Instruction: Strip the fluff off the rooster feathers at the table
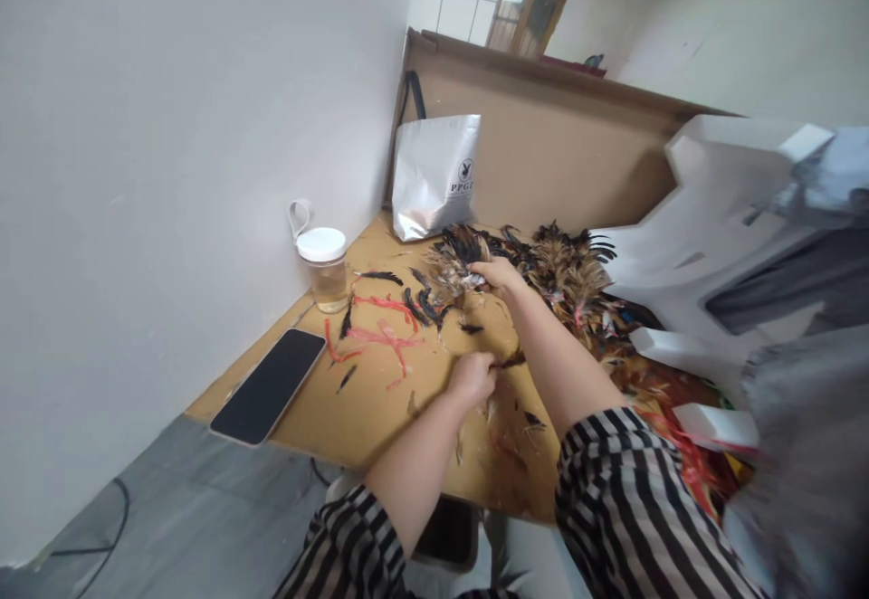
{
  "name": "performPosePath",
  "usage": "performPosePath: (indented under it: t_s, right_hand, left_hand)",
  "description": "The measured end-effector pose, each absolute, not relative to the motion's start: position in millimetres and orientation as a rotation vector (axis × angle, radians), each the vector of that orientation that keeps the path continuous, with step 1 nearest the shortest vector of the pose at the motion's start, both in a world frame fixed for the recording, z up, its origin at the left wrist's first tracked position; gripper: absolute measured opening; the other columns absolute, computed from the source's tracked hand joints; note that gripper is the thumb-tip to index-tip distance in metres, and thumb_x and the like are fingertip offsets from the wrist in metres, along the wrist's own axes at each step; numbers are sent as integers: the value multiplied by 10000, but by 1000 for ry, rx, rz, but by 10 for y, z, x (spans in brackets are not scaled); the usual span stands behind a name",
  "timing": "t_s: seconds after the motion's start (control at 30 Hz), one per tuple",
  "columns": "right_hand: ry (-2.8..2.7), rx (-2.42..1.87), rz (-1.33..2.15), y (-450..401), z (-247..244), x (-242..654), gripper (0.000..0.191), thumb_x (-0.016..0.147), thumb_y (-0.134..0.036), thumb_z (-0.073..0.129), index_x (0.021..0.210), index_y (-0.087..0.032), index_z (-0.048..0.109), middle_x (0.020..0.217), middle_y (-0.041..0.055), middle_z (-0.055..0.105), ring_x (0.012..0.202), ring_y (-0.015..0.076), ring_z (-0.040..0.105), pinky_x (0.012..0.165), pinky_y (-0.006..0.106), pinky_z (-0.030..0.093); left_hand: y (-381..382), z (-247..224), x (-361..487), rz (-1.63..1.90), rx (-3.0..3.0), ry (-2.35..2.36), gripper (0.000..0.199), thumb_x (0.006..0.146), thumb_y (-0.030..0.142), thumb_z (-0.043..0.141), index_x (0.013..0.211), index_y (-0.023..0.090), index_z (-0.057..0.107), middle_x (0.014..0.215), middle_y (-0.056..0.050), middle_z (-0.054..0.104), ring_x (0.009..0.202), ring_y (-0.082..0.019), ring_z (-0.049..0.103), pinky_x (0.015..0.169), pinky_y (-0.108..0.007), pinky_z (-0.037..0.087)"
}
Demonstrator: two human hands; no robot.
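My right hand reaches to the back of the tan table and is closed on a bunch of brown and black feathers. Nearer to me, my left hand is closed, with a dark feather sticking out on its right side. Beyond my right forearm spreads a large pile of feather bunches. Loose black feathers and red strips of tape or ribbon lie scattered to the left of my hands.
A lidded cup of pale liquid and a phone stand along the table's left side. Behind them is a silver pouch against the back board. White foam pieces and red material crowd the right.
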State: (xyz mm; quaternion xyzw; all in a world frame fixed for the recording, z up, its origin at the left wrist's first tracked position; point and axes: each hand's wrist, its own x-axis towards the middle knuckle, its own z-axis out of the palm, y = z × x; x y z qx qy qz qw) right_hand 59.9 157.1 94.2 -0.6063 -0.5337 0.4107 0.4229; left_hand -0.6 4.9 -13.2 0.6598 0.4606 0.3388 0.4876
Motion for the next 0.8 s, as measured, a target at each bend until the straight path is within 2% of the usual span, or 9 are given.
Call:
performPosePath:
  t_s: [0.13,0.3,0.47,0.6,0.8]
  right_hand:
    - [-1248,-1450,1067,1140,991,934,157,534,-197,654,597,-124,531,389,-25,469,317,62,378,308,184,252]
    - [-1193,-1440,1075,599,772,1331,201,534,-255,667,586,-146,507,388,-36,468,304,65,373,289,183,232]
    - [-1318,-1540,1107,268,457,1423,246,538,-316,683,625,-119,565,431,-1,537,333,88,440,315,192,297]
    - [-1525,-1598,1059,189,313,1366,320,598,-429,648,588,-122,561,387,3,518,311,80,430,306,179,294]
    - [-1474,-1499,1022,207,273,1457,359,656,-484,572,662,-126,594,442,12,542,333,80,433,321,181,282]
  left_hand:
    - [92,-198,17,954,1502,1128,122,716,246,509,696,168,600,637,-26,602,601,-128,549,551,-215,386]
    - [218,-202,-78,1305,1075,1147,154,739,278,486,700,142,546,590,0,563,447,-68,463,432,-177,335]
    - [271,-139,-233,1501,826,1062,138,713,245,525,664,116,524,601,-6,567,426,-39,439,412,-155,328]
    - [271,-138,-265,1541,777,1029,160,677,263,574,663,107,541,588,-12,577,415,-37,438,403,-153,327]
    - [291,-154,-258,1517,753,1010,201,650,302,615,661,107,568,566,-13,577,378,-30,417,372,-153,283]
